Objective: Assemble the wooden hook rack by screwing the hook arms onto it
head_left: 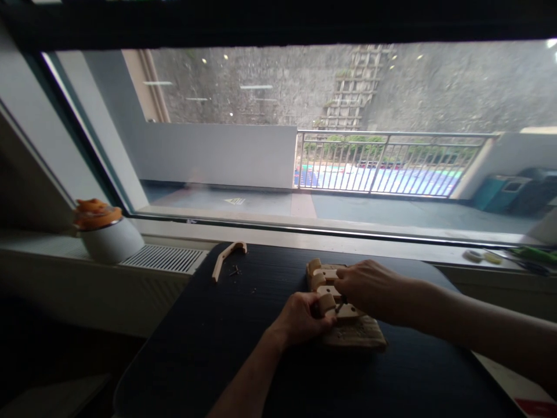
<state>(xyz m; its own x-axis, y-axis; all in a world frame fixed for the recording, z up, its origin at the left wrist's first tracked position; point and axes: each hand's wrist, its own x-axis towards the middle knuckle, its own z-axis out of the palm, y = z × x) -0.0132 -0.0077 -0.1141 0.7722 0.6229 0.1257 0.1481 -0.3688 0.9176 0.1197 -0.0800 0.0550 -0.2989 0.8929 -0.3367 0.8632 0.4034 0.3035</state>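
A thick wooden board (354,335) lies on the dark table, with several pale curved wooden hooks (327,290) set side by side across it. My left hand (300,316) is closed at the board's left edge, thumb and fingers pinching the nearest wooden hook (327,302). Above that hook my right hand (368,288) is closed in a fist. A short dark shaft, apparently of a screwdriver (342,302), points down from it toward the hook; the handle is hidden in the fist. Dark holes show in the hooks.
One loose wooden hook (224,259) lies at the table's far left, beside a few small screws (235,270). Behind the dark table (209,348) runs a windowsill (278,237). A white pot with an orange top (108,238) stands left; a tape roll (472,255) lies right.
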